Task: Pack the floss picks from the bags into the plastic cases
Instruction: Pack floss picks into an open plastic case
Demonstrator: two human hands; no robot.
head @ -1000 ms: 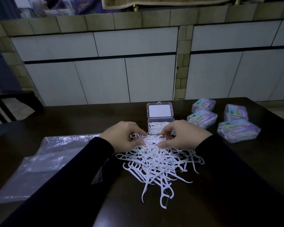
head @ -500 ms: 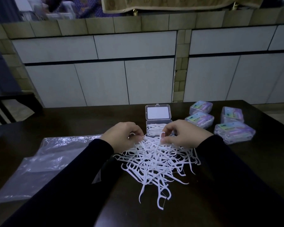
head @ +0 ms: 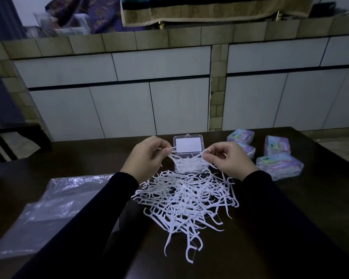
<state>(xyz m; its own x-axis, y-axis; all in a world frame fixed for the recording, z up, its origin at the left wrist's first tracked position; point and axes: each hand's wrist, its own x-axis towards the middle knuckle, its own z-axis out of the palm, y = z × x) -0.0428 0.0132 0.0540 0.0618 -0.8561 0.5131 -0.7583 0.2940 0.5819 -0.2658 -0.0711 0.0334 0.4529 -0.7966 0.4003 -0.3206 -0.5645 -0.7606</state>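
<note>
A loose pile of white floss picks (head: 186, 200) lies on the dark table (head: 290, 208) in front of me. Behind it stands an open clear plastic case (head: 188, 147), lid tipped back, with picks inside its base. My left hand (head: 144, 156) and my right hand (head: 227, 159) are raised above the pile, just in front of the case. Each pinches one end of a small bunch of floss picks (head: 189, 159) that sags between them over the case. An emptied clear plastic bag (head: 48, 210) lies flat at the left.
Several closed, filled cases with coloured labels (head: 278, 165) sit at the right of the table. A dark chair (head: 6, 143) stands at the far left. White cabinet doors (head: 169, 105) run behind the table's far edge.
Both hands have lifted off the pile and moved apart, bringing up a small bunch of floss picks that now hangs between them in front of the open case.
</note>
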